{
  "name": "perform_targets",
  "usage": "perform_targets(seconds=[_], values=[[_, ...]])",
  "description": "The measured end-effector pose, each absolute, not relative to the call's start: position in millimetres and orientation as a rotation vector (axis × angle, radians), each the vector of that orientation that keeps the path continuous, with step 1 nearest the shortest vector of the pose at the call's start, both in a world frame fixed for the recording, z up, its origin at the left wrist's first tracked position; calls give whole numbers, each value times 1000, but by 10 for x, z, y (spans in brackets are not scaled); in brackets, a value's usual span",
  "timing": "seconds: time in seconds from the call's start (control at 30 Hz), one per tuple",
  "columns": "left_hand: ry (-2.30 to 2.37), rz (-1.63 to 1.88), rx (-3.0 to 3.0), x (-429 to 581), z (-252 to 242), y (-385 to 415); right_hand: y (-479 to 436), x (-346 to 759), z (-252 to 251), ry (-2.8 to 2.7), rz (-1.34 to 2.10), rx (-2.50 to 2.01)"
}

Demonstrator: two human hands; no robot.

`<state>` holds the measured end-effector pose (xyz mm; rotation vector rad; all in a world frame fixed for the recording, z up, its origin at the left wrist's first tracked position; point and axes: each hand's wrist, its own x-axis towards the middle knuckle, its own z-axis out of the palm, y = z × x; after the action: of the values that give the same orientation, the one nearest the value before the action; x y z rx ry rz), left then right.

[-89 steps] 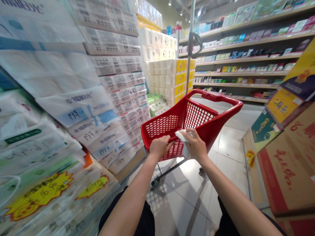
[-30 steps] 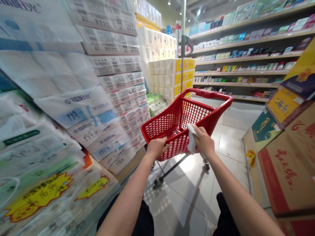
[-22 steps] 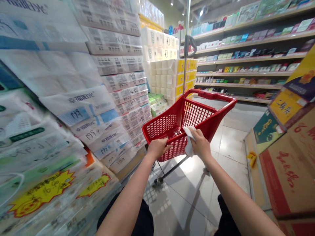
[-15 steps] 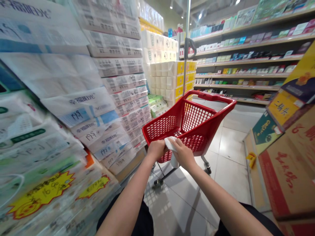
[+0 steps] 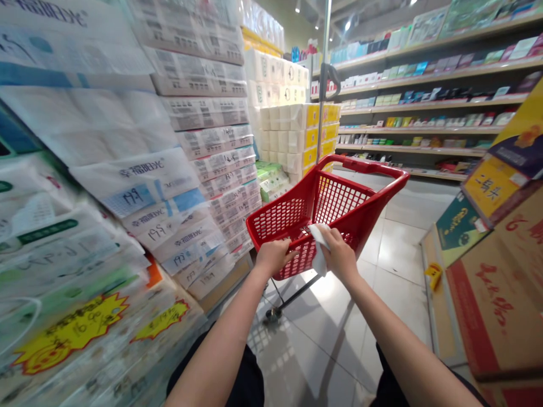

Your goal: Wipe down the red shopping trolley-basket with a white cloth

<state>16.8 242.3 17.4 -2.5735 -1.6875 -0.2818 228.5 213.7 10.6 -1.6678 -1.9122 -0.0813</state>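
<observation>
A red plastic shopping cart (image 5: pixel 288 217) with a perforated basket stands in front of me on its wheels. My left hand (image 5: pixel 274 257) is closed over the near rim of the basket, at its left corner. My right hand (image 5: pixel 339 254) presses a white cloth or tissue (image 5: pixel 319 251) to the same rim, further right; part of it hangs down outside the basket. The cart's handle (image 5: pixel 369 167) is at the far end, untouched. Some of the basket's near side is hidden behind my hands.
Tall stacks of wrapped tissue packs (image 5: pixel 212 135) rise close on the left. Cardboard boxes (image 5: pixel 496 294) line the right side. Shelves of small goods (image 5: pixel 424 107) run across the back, beyond a metal pole (image 5: pixel 323 85). Pale floor tiles (image 5: pixel 392 249) lie between.
My right hand has slid right along the rim with the white cloth or tissue, away from my left hand. My left hand holds almost the same spot, and the cart has barely moved.
</observation>
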Motion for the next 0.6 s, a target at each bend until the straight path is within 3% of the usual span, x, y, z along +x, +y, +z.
perform_targets(seconds=[0.23,0.6], values=[[-1709,-274,-2582,169,211,2395,2020,1946,173,-2176,-38,-1576],[-1668,-222,-2740,-221,339,2412,2273,2648,201,-1790,-176,-1769]])
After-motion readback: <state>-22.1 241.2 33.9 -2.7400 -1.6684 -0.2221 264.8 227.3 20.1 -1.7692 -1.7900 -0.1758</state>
